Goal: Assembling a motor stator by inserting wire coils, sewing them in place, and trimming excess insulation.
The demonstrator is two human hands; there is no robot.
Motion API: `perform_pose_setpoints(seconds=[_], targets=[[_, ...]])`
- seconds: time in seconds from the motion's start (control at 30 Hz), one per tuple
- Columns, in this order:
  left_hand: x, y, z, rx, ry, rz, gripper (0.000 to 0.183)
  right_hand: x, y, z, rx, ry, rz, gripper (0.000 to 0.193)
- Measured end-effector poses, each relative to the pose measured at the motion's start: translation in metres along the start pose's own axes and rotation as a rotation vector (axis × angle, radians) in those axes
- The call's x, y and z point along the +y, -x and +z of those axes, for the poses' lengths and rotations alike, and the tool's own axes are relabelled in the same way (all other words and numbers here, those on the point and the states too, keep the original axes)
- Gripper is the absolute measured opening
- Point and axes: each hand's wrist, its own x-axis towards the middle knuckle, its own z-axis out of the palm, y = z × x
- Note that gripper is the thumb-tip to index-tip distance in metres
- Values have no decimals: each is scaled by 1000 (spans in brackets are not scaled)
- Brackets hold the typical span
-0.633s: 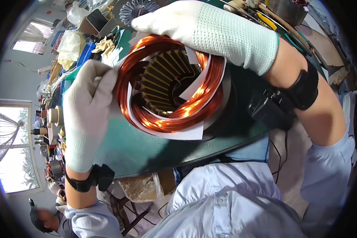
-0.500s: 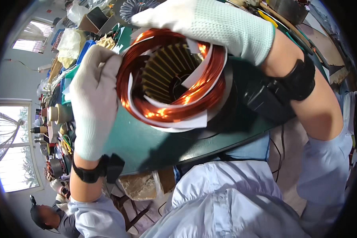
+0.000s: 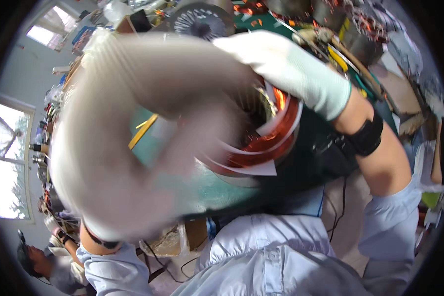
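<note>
A stator (image 3: 288,133) wound with shiny copper wire stands on the dark green tabletop, with white insulating paper (image 3: 264,168) sticking out along its near rim. My right hand (image 3: 291,69), in a white knitted glove, holds the winding's far right rim, its fingers reaching left; the thumb is hidden. My left hand (image 3: 113,98), also gloved, looms large and blurred before the camera. Its fingers and thumb curve toward the stator's opening and cover the winding's left part. Whether they touch or pinch anything is smeared by motion.
A yellow strip (image 3: 142,132) lies on the green tabletop (image 3: 207,190) left of the stator. Beyond it stands a grey finned round part (image 3: 200,22). Yellow-handled tools (image 3: 338,59) lie at the far right. A co-worker (image 3: 47,261) sits at the lower left.
My left hand has left the winding's left rim and risen close to the camera, swinging right over the stator. My right hand stays at the far rim. The whole view has shifted.
</note>
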Motion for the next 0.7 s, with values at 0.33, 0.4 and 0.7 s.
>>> perform_pose_setpoints(seconds=[0.33, 0.4, 0.7], targets=[[70, 26, -8, -864, 171, 710, 29, -27, -26, 17, 6, -545, 603, 45], [69, 35, 2, -820, 216, 764, 29, -21, -22, 17, 78, -674, 573, 39], [49, 51, 13, -731, 342, 865, 25, -46, -32, 7, 66, -726, 670, 36]])
